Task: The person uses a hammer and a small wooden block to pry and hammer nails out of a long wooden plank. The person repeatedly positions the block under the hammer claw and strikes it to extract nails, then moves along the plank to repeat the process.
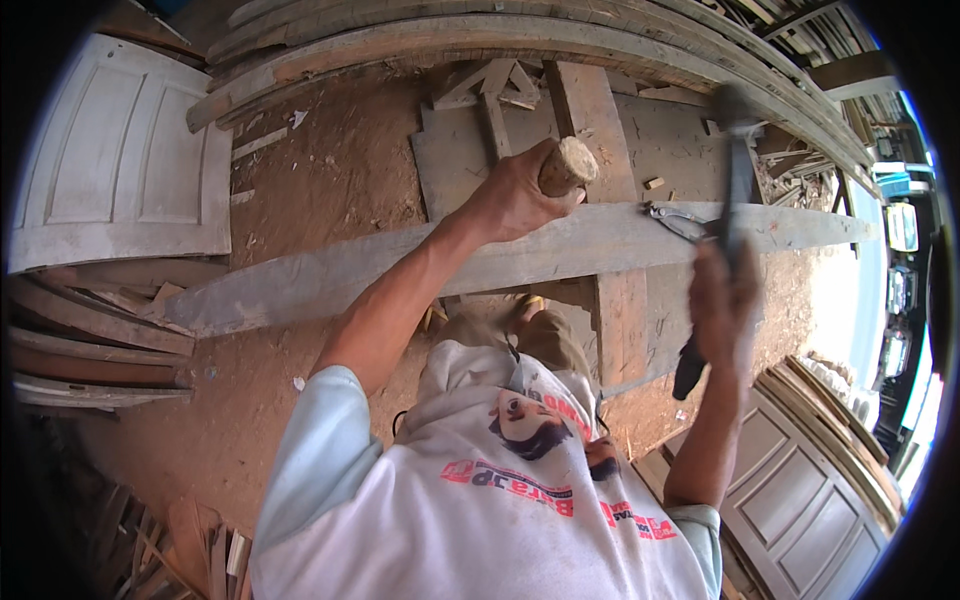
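My left hand (512, 197) grips a round wooden handle (566, 165), its butt end up, just above a long grey plank (420, 262) that lies across the ground. My right hand (722, 305) is raised at the right, closed around the dark handle of a hammer (735, 170); the hammer is blurred, its head up near the curved boards. A pair of pliers (675, 218) lies on the plank between my two hands. What the wooden handle carries at its lower end is hidden by my hand.
A white panelled door (120, 160) lies at the left, another panelled door (800, 490) at the lower right. Curved boards (500, 35) run along the top. Flat boards (600, 120) cross under the plank. Stacked timber (90, 350) sits at the left on brown dirt.
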Demonstrator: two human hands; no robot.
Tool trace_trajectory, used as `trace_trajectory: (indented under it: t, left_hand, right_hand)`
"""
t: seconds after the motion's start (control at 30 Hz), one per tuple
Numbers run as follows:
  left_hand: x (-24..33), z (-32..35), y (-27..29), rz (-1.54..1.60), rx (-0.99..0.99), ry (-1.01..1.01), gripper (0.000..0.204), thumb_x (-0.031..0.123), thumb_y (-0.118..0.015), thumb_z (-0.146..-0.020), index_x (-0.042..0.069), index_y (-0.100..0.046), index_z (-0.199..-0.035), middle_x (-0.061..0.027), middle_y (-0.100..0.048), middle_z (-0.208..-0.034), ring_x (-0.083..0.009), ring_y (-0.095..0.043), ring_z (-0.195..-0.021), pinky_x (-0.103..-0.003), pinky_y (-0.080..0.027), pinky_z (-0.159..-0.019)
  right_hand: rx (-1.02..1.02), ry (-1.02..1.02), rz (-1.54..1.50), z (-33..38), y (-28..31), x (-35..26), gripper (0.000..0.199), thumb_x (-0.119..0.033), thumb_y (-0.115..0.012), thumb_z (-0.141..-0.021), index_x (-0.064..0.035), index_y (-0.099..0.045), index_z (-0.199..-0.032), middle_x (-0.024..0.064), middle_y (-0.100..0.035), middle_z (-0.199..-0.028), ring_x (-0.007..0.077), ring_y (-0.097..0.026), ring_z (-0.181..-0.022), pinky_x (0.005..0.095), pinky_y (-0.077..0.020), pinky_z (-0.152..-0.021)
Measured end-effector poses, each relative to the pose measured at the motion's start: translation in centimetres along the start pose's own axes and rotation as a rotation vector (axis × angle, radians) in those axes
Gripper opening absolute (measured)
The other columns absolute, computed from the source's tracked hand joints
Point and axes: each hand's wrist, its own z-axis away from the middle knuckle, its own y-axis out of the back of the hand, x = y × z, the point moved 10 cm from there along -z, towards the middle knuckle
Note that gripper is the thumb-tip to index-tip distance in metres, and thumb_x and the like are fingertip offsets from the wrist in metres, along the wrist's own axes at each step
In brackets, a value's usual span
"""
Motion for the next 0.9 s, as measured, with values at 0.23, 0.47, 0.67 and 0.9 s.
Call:
trace_trajectory:
  t: [0.23, 0.47, 0.67, 0.9]
  left_hand:
    - [0.1, -0.5, -0.4, 0.051, -0.002, -0.026, 0.051, 0.021, -0.085, -0.091, 0.005, -0.063, -0.134, -0.0102, -0.073, -0.122, -0.0190, -0.068, -0.112, -0.037, -0.054, -0.101]
    - [-0.4, 0.3, -0.1, -0.019, 0.016, -0.015, 0.051, 0.018, -0.086, -0.090, 0.004, -0.062, -0.133, -0.0096, -0.072, -0.123, -0.0183, -0.067, -0.112, -0.036, -0.055, -0.100]
    - [-0.1, -0.6, 0.0, 0.075, 0.059, -0.096, 0.045, 0.023, -0.085, -0.090, 0.005, -0.063, -0.125, -0.0115, -0.074, -0.113, -0.0180, -0.069, -0.104, -0.035, -0.054, -0.095]
    - [0.8, -0.2, 0.5, -0.018, 0.065, -0.016, 0.048, 0.023, -0.085, -0.090, 0.005, -0.063, -0.129, -0.0082, -0.074, -0.114, -0.0166, -0.067, -0.104, -0.035, -0.054, -0.097]
  right_hand:
    - [0.283, 0.353, -0.272, -4.2, 4.8, 0.9, 0.023, -0.026, -0.064, -0.106, -0.0044, -0.059, -0.103, 0.0005, -0.053, -0.068, 0.0095, -0.053, -0.053, 0.0265, -0.0427, -0.047]
    - [-0.284, 0.113, 0.386, -1.4, -4.4, 4.0, 0.024, -0.027, -0.069, -0.105, -0.0050, -0.060, -0.107, -0.0011, -0.056, -0.073, 0.0129, -0.058, -0.068, 0.0360, -0.0453, -0.060]
    - [0.155, 0.174, -0.166, -3.5, 2.6, -0.5, 0.026, -0.030, -0.068, -0.106, -0.0056, -0.060, -0.106, -0.0026, -0.055, -0.070, 0.0056, -0.052, -0.056, 0.0268, -0.0414, -0.047]
    - [-0.361, 0.135, 0.480, 0.2, -7.5, 5.2, 0.029, -0.025, -0.067, -0.103, -0.0006, -0.051, -0.102, 0.0273, -0.065, -0.079, 0.0451, -0.066, -0.079, 0.0521, -0.0494, -0.072]
